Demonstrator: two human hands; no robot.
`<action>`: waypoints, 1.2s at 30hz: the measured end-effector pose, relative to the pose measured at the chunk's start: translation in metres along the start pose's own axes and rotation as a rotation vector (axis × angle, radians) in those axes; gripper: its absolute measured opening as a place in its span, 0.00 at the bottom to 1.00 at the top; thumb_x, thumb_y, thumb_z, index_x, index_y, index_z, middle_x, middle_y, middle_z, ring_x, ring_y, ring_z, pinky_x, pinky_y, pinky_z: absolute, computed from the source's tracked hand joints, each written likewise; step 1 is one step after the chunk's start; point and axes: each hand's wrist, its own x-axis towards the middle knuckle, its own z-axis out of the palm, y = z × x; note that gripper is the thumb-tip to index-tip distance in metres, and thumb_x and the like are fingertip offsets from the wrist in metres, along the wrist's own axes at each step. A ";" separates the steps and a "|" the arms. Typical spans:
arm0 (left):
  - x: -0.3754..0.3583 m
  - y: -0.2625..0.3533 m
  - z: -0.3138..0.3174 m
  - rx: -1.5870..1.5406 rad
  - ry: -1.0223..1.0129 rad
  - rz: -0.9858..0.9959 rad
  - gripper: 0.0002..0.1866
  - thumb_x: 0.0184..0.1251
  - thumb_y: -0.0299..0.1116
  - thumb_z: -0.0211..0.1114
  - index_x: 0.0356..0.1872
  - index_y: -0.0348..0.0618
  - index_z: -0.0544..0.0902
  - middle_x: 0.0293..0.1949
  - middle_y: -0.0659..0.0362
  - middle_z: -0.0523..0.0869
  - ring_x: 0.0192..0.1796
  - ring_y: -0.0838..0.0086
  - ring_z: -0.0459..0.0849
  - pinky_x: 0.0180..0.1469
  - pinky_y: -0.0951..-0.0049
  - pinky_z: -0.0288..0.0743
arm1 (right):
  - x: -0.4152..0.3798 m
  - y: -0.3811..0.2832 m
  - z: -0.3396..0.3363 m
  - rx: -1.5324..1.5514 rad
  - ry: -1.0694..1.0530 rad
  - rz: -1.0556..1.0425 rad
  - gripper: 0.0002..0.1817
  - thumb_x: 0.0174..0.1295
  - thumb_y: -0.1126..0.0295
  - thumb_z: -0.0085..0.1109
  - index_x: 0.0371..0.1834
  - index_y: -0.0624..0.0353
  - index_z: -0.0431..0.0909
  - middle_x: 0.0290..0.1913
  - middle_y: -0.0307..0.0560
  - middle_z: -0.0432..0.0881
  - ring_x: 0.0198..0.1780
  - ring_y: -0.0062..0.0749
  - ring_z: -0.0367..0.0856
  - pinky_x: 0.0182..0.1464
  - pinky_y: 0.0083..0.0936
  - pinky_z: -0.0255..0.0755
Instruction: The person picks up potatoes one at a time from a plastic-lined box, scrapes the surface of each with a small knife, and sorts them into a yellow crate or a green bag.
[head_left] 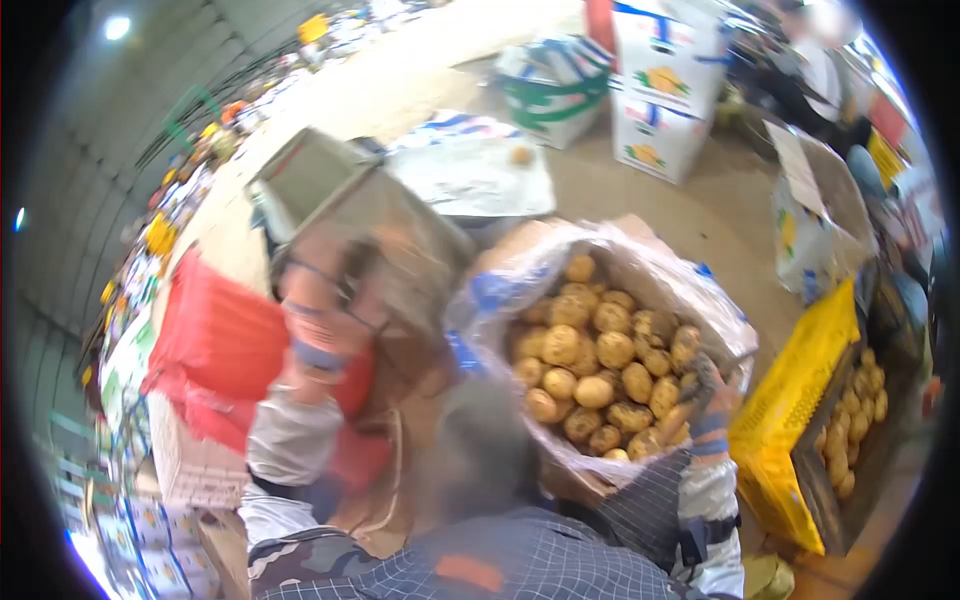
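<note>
A plastic-lined box [735, 335] full of potatoes [592, 391] stands in front of me; several potatoes have dark patches. My right hand [705, 400], in a striped glove, rests at the right side of the potatoes. Its fingers and thumb appear spread against them, partly blurred. On the left, my left hand [345, 285] is smeared by motion in front of a grey-brown container [410, 235]. Whether that hand holds anything does not show. A red sack [225, 345] lies beside my left forearm.
To the right, a yellow crate [795, 415] adjoins more potatoes [855, 415]. White printed cartons [650, 135], a green-and-white bag [555, 95] and a pale sack [475, 175] stand farther off. Another person [825, 75] is at the upper right, near an open carton [815, 235].
</note>
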 end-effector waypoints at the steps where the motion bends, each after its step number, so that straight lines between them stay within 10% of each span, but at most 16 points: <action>1: 0.002 -0.027 -0.041 0.011 0.104 -0.185 0.12 0.64 0.24 0.69 0.48 0.38 0.84 0.46 0.54 0.87 0.46 0.69 0.86 0.51 0.68 0.80 | -0.004 -0.009 0.002 0.006 -0.052 0.015 0.12 0.68 0.68 0.64 0.51 0.59 0.81 0.32 0.43 0.85 0.19 0.21 0.75 0.18 0.20 0.67; 5: -0.008 -0.174 -0.196 0.530 0.450 -0.479 0.18 0.72 0.42 0.66 0.51 0.36 0.85 0.45 0.51 0.91 0.46 0.63 0.88 0.53 0.64 0.79 | -0.009 -0.017 0.004 -0.002 -0.166 0.003 0.12 0.71 0.67 0.58 0.52 0.60 0.81 0.32 0.42 0.84 0.18 0.20 0.72 0.19 0.19 0.66; 7: -0.050 -0.268 -0.251 1.303 0.403 -0.415 0.24 0.75 0.46 0.59 0.58 0.37 0.82 0.51 0.47 0.89 0.53 0.57 0.88 0.56 0.60 0.79 | -0.019 -0.027 0.009 0.012 -0.149 0.000 0.11 0.67 0.69 0.64 0.51 0.57 0.84 0.31 0.35 0.81 0.25 0.15 0.73 0.24 0.16 0.67; 8: -0.065 -0.283 -0.271 0.952 -0.034 -1.049 0.27 0.76 0.47 0.54 0.68 0.42 0.77 0.66 0.44 0.80 0.67 0.49 0.78 0.68 0.56 0.71 | -0.016 -0.018 0.006 0.012 -0.130 0.008 0.11 0.67 0.69 0.65 0.51 0.57 0.84 0.32 0.35 0.82 0.26 0.15 0.74 0.25 0.16 0.67; 9: -0.144 -0.401 -0.302 1.240 -0.498 -1.031 0.29 0.76 0.45 0.55 0.75 0.48 0.70 0.74 0.47 0.70 0.74 0.49 0.70 0.75 0.56 0.62 | -0.006 0.001 0.000 0.013 -0.094 0.012 0.11 0.67 0.69 0.65 0.51 0.58 0.84 0.33 0.35 0.83 0.26 0.15 0.74 0.25 0.17 0.67; 15: -0.171 -0.338 -0.297 1.351 -0.674 -1.012 0.27 0.76 0.43 0.56 0.73 0.47 0.72 0.73 0.47 0.72 0.73 0.50 0.71 0.75 0.55 0.62 | -0.033 -0.028 0.007 0.006 -0.032 0.005 0.09 0.66 0.72 0.67 0.47 0.60 0.84 0.30 0.40 0.85 0.19 0.22 0.76 0.19 0.21 0.69; 20: -0.095 -0.263 -0.233 1.380 -0.227 -0.341 0.26 0.76 0.41 0.57 0.72 0.47 0.73 0.72 0.47 0.74 0.73 0.51 0.72 0.76 0.54 0.61 | -0.023 -0.013 0.004 0.090 -0.204 0.149 0.11 0.66 0.68 0.68 0.48 0.60 0.86 0.29 0.39 0.86 0.23 0.19 0.78 0.23 0.20 0.69; 23: -0.016 -0.146 -0.165 0.865 -0.033 -0.014 0.26 0.75 0.37 0.58 0.72 0.43 0.73 0.71 0.49 0.75 0.72 0.52 0.72 0.76 0.55 0.60 | -0.017 -0.016 0.011 -0.105 -0.274 0.161 0.11 0.66 0.71 0.67 0.49 0.65 0.83 0.35 0.47 0.88 0.21 0.28 0.81 0.22 0.27 0.76; 24: 0.009 -0.103 -0.141 0.649 -0.018 0.094 0.26 0.75 0.33 0.60 0.71 0.39 0.72 0.71 0.50 0.75 0.73 0.53 0.72 0.76 0.55 0.60 | -0.008 -0.013 0.010 -0.165 -0.309 0.137 0.13 0.65 0.70 0.68 0.50 0.64 0.83 0.36 0.52 0.89 0.33 0.39 0.87 0.38 0.32 0.82; 26: 0.024 -0.046 -0.088 0.306 -0.084 0.190 0.25 0.70 0.28 0.64 0.67 0.37 0.76 0.65 0.47 0.80 0.68 0.55 0.77 0.70 0.56 0.68 | 0.016 0.001 0.005 -0.831 -0.172 -0.457 0.19 0.65 0.64 0.67 0.56 0.60 0.82 0.42 0.54 0.89 0.43 0.44 0.87 0.49 0.37 0.80; 28: 0.027 -0.003 -0.025 0.178 -0.353 0.280 0.28 0.58 0.27 0.68 0.63 0.40 0.80 0.62 0.46 0.82 0.63 0.48 0.79 0.68 0.56 0.71 | 0.038 -0.030 0.009 -1.032 -0.155 -0.511 0.25 0.64 0.58 0.65 0.62 0.58 0.80 0.50 0.58 0.86 0.55 0.50 0.83 0.60 0.41 0.76; 31: 0.034 0.051 0.090 -0.143 -0.535 0.381 0.30 0.50 0.31 0.72 0.60 0.43 0.81 0.59 0.47 0.82 0.60 0.49 0.80 0.64 0.54 0.73 | 0.094 -0.051 0.002 -1.217 -0.138 -0.353 0.34 0.63 0.47 0.59 0.68 0.56 0.74 0.67 0.57 0.78 0.64 0.52 0.79 0.66 0.43 0.72; 36: 0.023 0.070 0.255 -0.118 -0.798 0.247 0.28 0.56 0.38 0.71 0.60 0.39 0.80 0.63 0.45 0.79 0.66 0.50 0.75 0.70 0.55 0.69 | 0.103 -0.080 -0.013 -1.484 -0.253 0.114 0.29 0.70 0.49 0.50 0.68 0.54 0.74 0.67 0.54 0.79 0.69 0.47 0.76 0.72 0.38 0.67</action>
